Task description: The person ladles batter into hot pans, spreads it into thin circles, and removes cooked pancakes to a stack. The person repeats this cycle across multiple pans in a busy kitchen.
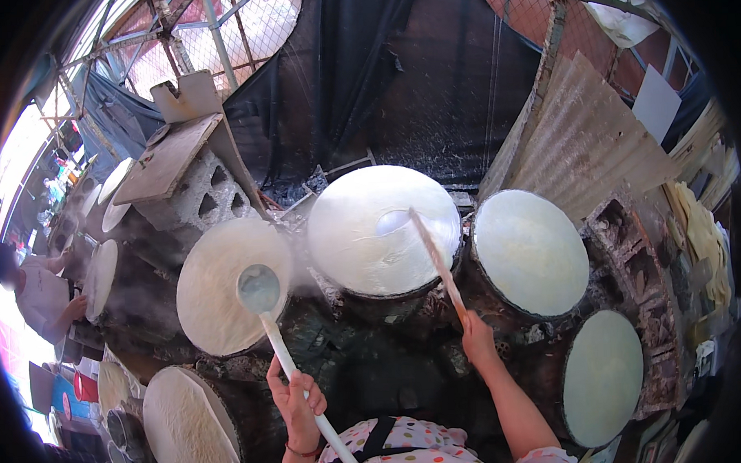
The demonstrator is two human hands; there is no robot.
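My left hand (296,405) is closed around the long white handle of a ladle (258,288). The ladle's round metal bowl is over the left-centre round pan, whose surface bears a cream-coloured layer (211,304). My right hand (479,341) grips a wooden-looking stick (440,266) that reaches up and to the left. Its far end is at the shiny rounded back of a scoop or a bulge (393,222); I cannot tell which. That lies on the pale, wet-looking layer of the large central pan (363,201).
More round pans stand at the right (530,250), lower right (603,376) and lower left (184,428). A board on perforated blocks (172,156) rises at upper left. A person (42,292) works at the far left. Corrugated sheet (588,144) leans at upper right. Steam drifts at left.
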